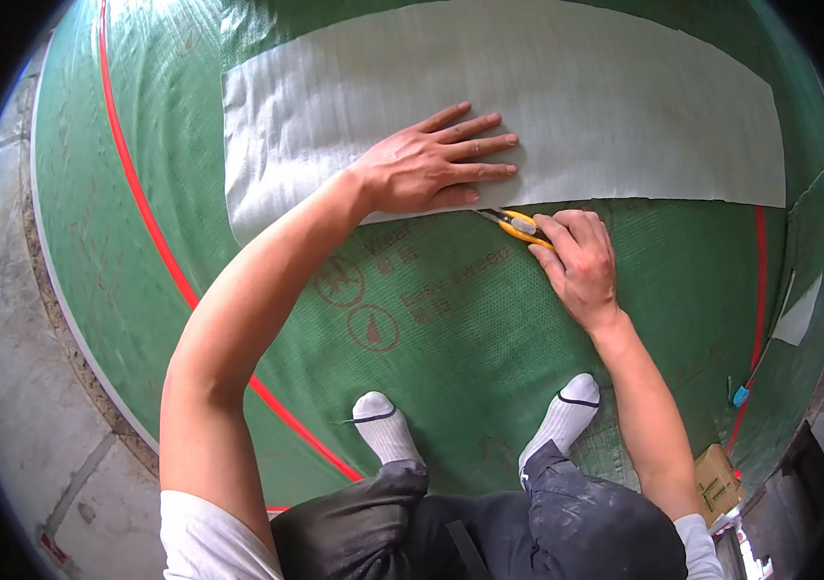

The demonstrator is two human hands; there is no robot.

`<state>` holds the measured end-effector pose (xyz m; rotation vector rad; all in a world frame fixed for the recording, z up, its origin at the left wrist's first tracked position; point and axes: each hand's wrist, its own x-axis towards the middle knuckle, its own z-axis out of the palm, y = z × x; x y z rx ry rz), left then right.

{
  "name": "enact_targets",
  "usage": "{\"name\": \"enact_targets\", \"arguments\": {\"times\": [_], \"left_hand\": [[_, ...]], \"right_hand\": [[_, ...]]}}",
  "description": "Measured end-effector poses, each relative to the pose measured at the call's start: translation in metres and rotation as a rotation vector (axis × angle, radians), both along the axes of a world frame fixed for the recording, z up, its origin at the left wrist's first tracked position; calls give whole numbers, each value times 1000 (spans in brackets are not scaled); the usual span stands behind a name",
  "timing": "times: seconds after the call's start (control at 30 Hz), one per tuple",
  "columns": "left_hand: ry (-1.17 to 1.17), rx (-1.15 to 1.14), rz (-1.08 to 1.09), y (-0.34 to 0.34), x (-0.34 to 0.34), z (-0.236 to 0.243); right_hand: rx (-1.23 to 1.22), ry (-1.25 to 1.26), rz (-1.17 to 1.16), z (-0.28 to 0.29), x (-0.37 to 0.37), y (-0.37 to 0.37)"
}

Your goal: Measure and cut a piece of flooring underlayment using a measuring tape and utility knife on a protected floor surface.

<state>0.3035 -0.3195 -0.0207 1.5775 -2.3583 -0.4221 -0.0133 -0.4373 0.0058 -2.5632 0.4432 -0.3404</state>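
A large whitish-grey sheet (615,116) lies on the green floor covering (470,387). My left hand (431,164) presses flat on the sheet close to its near edge, fingers spread and pointing right. In my right hand (581,261) is a yellow and black utility knife (520,226), gripped by its handle. The knife points left, its tip at the sheet's near edge, just below the left hand's fingers. Whether the blade touches the sheet I cannot tell.
Red tape (136,184) runs along the covering at left, with another strip (760,290) at right. A white scrap (799,314), a small blue item (741,395) and a cardboard box (717,483) lie at right. My socked feet (388,430) stand on the covering.
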Motion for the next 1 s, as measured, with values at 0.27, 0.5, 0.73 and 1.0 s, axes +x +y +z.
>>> {"name": "enact_targets", "arguments": {"times": [0.27,0.5,0.73,1.0], "left_hand": [[18,-36,8,2,-3,-7],[0,-64,25,3,-4,-11],[-1,-100,21,-1,0,-16],[12,-99,25,3,-1,-17]], "right_hand": [[-5,42,7,8,-2,2],[-7,40,23,10,9,8],[8,10,44,6,27,19],[-3,36,54,11,16,10]]}}
